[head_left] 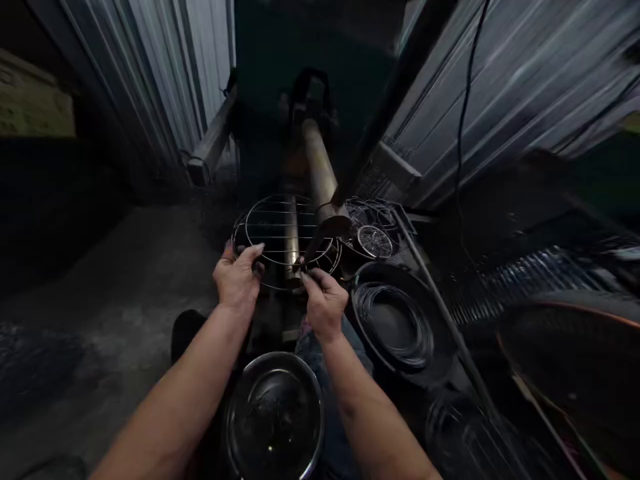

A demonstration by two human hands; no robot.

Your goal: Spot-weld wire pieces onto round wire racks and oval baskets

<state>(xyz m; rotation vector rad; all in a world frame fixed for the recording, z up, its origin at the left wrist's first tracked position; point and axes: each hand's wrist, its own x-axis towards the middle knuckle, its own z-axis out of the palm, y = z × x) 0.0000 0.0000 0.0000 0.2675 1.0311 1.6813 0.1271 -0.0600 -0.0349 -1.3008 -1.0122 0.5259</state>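
Note:
A round wire rack (pixel 270 235) with parallel bars is held out in front of me, around the end of a machine with two metal cylinders. My left hand (pixel 237 275) grips its left rim, thumb on top and fingers curled underneath. My right hand (pixel 325 300) is closed in a pinch near the rack's front edge, beside the lower metal cylinder (pixel 291 233); what its fingers hold is too small to make out. Just above the rack's right part is the larger upper cylinder (pixel 323 170). A shiny round metal bowl (pixel 275 417) stands below my forearms.
On the right, a black round pan (pixel 357 320) holds coiled wire (pixel 420 333), with wire pieces (pixel 375 241) behind it. A dark slanted bar (pixel 395 93) comes down to the upper cylinder. A wooden beam (pixel 213 147) juts out at left. Corrugated metal sheets (pixel 165 67) stand behind.

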